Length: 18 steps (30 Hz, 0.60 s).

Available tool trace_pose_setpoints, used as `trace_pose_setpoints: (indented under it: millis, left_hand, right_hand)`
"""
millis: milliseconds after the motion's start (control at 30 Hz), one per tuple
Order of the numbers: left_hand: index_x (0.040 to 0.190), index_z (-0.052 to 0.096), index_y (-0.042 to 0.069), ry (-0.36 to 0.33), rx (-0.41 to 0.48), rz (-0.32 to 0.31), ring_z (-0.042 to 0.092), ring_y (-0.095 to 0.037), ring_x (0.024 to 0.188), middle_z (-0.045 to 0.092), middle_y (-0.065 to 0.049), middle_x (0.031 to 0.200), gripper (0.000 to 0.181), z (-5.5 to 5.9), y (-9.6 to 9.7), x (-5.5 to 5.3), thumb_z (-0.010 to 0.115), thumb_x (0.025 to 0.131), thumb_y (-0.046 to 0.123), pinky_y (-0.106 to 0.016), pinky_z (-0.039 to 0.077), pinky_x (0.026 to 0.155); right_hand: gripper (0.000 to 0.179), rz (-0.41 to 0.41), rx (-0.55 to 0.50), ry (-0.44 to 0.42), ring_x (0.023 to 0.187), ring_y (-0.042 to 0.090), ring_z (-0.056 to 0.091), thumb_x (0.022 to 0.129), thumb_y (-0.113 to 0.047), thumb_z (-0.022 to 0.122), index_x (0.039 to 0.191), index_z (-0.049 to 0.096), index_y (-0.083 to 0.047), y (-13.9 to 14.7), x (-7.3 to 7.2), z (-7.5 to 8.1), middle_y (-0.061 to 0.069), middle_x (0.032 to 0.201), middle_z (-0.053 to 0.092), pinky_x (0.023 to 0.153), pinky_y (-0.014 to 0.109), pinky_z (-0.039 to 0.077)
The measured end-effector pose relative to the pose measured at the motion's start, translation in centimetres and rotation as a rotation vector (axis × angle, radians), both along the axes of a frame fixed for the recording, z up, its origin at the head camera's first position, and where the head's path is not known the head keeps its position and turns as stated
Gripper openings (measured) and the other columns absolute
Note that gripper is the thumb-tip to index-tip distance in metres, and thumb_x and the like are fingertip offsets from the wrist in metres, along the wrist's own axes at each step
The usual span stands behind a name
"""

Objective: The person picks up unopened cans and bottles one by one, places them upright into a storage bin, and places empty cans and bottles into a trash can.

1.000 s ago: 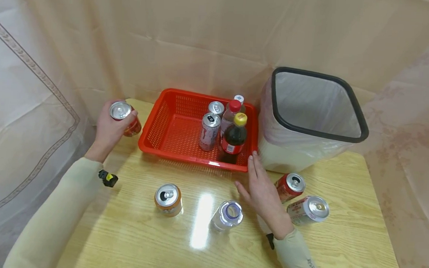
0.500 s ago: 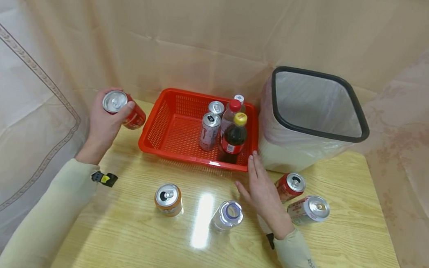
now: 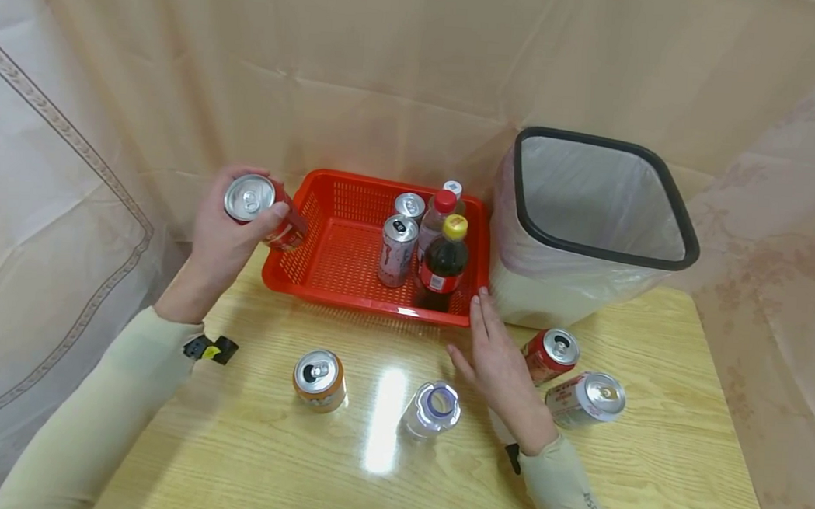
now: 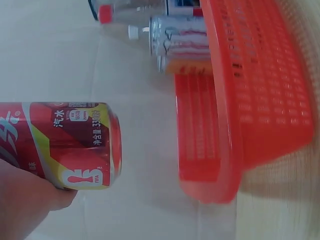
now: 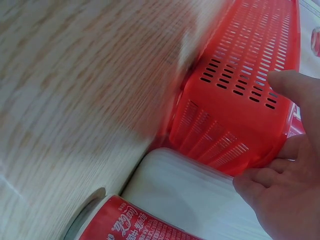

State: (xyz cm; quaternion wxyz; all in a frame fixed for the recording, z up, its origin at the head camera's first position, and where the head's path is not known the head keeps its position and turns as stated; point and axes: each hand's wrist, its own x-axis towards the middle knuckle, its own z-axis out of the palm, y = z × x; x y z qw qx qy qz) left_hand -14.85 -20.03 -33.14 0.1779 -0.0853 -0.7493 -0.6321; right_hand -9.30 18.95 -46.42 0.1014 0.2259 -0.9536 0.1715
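My left hand (image 3: 215, 247) grips a red soda can (image 3: 288, 228) by its side, thumb across the near face. The can is tilted, its silver top facing the head camera, and overlaps the left rim of the red plastic basket (image 3: 369, 305). In the left wrist view the can (image 4: 75, 145) is in the air, apart from the basket wall (image 4: 270, 90). My right hand (image 3: 505, 373) rests at the basket's front right corner, fingers extended along the rim; its thumb (image 5: 287, 82) lies by the front wall in the right wrist view.
Cans (image 3: 397, 254) and bottles, one a cola bottle with a yellow cap (image 3: 447, 261), stand in the basket's right half. A lined bin (image 3: 603, 259) is beside it. On the table are an orange can (image 3: 320, 381), a clear bottle (image 3: 431, 410), a red can (image 3: 551, 357) and a whitish can (image 3: 584, 399).
My left hand first lifted the red can off the table at the left, then carried it right to the basket's left rim. The right hand has stayed at the corner.
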Motion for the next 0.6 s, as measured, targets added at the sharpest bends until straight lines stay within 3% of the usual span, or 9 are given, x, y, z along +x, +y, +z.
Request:
trace_pose_setpoints:
  millis: [133,300,600]
  left_hand:
    - [0.131,0.059,0.008,-0.015,-0.014,-0.063,0.061,-0.021,0.11,0.066,-0.006,0.123,0.042,0.0,1.3,0.2,0.075,0.092,0.009,-0.023,0.053,0.088]
    - [0.133,0.058,0.011,-0.06,-0.063,-0.095,0.059,-0.019,0.113,0.063,-0.007,0.126,0.045,-0.2,3.0,0.1,0.077,0.092,0.012,-0.024,0.051,0.092]
    - [0.133,0.054,0.004,-0.107,-0.133,-0.19,0.057,-0.019,0.115,0.06,-0.008,0.125,0.047,-0.9,5.7,-0.2,0.077,0.093,0.013,-0.031,0.05,0.098]
  right_hand:
    - [0.088,0.0,-0.003,0.008,0.151,0.04,0.032,0.094,-0.031,0.077,0.155,0.032,0.012,0.0,0.0,0.0,0.029,0.166,0.024,0.117,0.053,0.036]
    - [0.089,0.005,-0.011,0.018,0.151,0.042,0.032,0.093,-0.03,0.079,0.155,0.031,0.014,-0.1,0.1,0.2,0.03,0.165,0.023,0.117,0.053,0.035]
    - [0.088,0.01,-0.017,0.018,0.15,0.043,0.033,0.093,-0.027,0.079,0.154,0.032,0.014,-0.1,0.1,0.3,0.031,0.164,0.025,0.118,0.053,0.035]
